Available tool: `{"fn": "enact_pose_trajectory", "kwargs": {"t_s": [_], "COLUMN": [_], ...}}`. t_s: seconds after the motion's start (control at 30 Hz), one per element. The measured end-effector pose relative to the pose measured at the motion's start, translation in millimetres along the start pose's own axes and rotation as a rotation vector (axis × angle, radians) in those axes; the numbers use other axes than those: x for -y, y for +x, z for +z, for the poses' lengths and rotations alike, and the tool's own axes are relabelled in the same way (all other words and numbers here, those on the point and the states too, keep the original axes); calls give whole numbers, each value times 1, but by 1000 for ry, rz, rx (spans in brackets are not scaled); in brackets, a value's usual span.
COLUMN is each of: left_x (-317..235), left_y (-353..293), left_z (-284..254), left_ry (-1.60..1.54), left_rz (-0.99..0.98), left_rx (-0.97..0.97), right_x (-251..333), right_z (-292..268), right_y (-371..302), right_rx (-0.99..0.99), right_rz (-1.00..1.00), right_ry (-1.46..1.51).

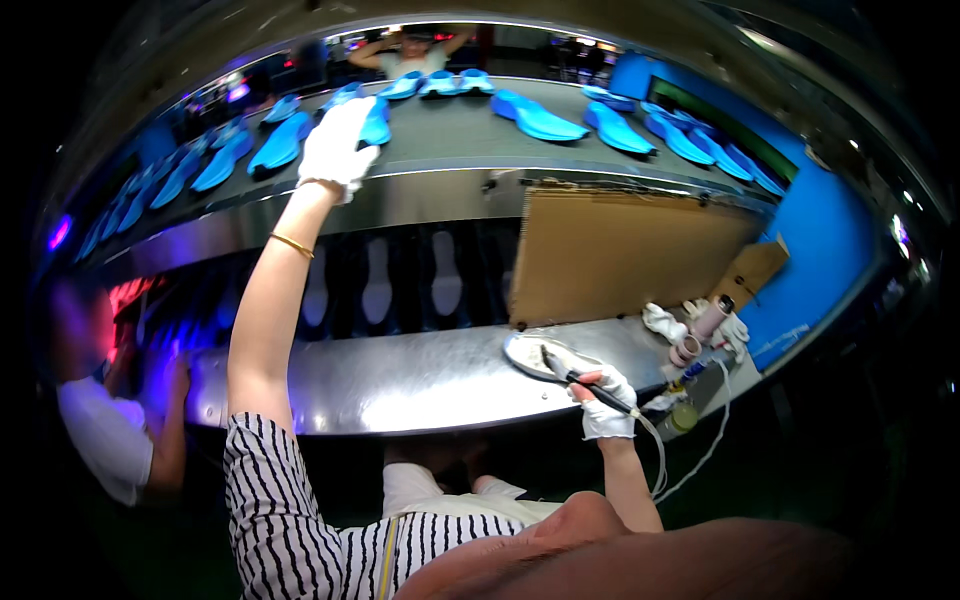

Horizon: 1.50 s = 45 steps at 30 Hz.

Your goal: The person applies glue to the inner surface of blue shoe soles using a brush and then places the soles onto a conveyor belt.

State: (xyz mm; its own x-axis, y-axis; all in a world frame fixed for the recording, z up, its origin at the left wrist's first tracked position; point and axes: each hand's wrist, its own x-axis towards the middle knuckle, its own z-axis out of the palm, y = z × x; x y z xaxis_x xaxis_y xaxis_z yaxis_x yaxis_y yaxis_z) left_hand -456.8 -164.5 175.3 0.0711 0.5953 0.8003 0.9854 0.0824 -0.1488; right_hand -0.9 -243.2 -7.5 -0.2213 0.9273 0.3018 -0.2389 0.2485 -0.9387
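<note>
My left hand (335, 150), in a white glove, reaches far out over the conveyor belt (440, 135). Its fingers stretch forward across a blue shoe sole (377, 122), with the thumb apart; glare on the glove hides whether it grips the sole. In my right hand (608, 400), gloved with bare fingertips, is a black pen-like tool (592, 390) with a pale hose at its rear. The tool's tip meets the upper face of a white shoe sole (530, 350) lying on the metal bench (430, 385).
Blue soles (540, 118) line the belt on both sides. A cardboard sheet (630, 255) stands behind the bench's right part, near pinkish rolls (712, 318), crumpled cloth (665, 323) and a small jar (683, 418). Dark racks sit below the belt. Another person (110, 430) is at left, one across the belt.
</note>
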Motion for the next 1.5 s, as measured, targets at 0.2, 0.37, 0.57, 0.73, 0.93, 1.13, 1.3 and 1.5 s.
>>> {"fn": "enact_pose_trajectory", "kwargs": {"t_s": [0.2,0.37,0.57,0.73,0.93,1.13,1.3,1.5], "left_x": [29,-13,-52,-72,-157,-204,-236,-268], "left_y": [-10,-36,-39,-82,-210,-259,-243,-252], "left_z": [45,-18,-138,-160,-85,-108,-101,-85], "left_ry": [-169,-737,-1511,-1942,-2583,-2698,-2582,-2279], "left_rz": [-354,-411,-882,-261,-1379,-1358,-1461,-1506], "left_rx": [180,-56,-778,-26,189,570,259,86], "right_x": [-2,-5,-19,-12,0,22,13,9], "right_z": [-12,-9,-13,7,21,45,83,109], "right_y": [-1,-2,-6,-10,-13,-17,-2,2], "right_rx": [-7,-4,-115,-65,32,161,251,249], "right_rz": [103,104,119,189,147,148,30,-80], "right_ry": [-56,20,9,118,66,83,-39,-84]}}
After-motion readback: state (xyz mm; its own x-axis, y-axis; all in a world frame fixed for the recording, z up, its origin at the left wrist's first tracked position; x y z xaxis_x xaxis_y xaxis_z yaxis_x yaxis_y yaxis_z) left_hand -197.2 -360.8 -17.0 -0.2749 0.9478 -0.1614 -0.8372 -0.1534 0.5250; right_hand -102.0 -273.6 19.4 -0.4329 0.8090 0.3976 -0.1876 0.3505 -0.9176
